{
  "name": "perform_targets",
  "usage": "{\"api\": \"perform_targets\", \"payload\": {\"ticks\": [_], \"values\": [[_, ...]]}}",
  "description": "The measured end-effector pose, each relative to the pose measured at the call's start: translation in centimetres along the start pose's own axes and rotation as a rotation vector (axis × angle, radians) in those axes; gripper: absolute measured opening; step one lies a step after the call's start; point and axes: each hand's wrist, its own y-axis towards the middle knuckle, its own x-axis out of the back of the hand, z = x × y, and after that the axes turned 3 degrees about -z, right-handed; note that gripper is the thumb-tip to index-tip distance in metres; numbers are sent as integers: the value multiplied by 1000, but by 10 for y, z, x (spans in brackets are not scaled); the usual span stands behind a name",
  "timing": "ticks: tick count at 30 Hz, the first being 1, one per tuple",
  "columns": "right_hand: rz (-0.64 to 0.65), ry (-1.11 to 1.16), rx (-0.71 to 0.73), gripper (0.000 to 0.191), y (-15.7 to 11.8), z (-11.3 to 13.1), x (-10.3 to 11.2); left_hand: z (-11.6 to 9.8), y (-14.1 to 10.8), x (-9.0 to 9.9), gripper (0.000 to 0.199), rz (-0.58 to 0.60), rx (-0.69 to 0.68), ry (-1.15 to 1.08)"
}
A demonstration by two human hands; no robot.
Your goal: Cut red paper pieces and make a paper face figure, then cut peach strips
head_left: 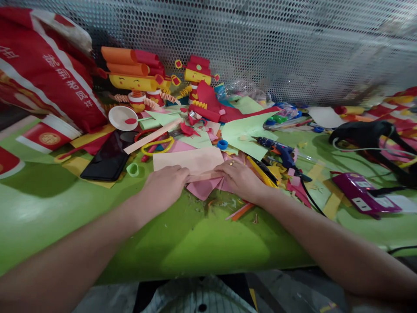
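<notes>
Pinching the near edge of a pale pink sheet [189,157] in both hands; gripping a narrow turned-up strip at its left end with the left hand [167,182] and at its right end with the right hand [241,176]; fingers closed on paper on both sides, exact thumb placement impossible to tell; located mid-table, in front of the body, over darker pink scraps [202,188].

Looks only partway along, judging by the sheet; done: one narrow turn along the near edge; remaining: the wider flat part beyond the fingers; can't tell if creased hard or just rolled; standing at the back, already assembled: paper figures [132,82] with rolled-paper hats.

Tight at the far edge: yellow loop handle [158,148] near the left corner, blue ring [222,144] just beside the right one, green sheet [246,130] beyond; at left, pale green ring [132,169] near the left hand, then phone [106,156]; at right, cutter [262,171] close to the right hand, then glue gun [278,152] with cord; most room toward the front edge of the green table [195,248], apart from orange strips [243,211] near the right wrist.
</notes>
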Motion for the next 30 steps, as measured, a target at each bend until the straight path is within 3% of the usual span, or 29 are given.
{"api": "perform_targets", "payload": {"ticks": [14,18,23,26,30], "values": [[13,1,-35,34,2,-1,2,1,4,-3,29,-46,70,-79],[1,-70,-46,30,2,0,1,0,4,-6,26,-95,3,-9],[-1,-178,-36,27,2,3,4,-4,3,-4,40,-128,-108,104],[6,-205,35,30,0,6,6,-9,1,0,47,-75,-166,142],[110,-156,258,41,-4,15,6,-14,1,3,37,-17,-181,178]]}}
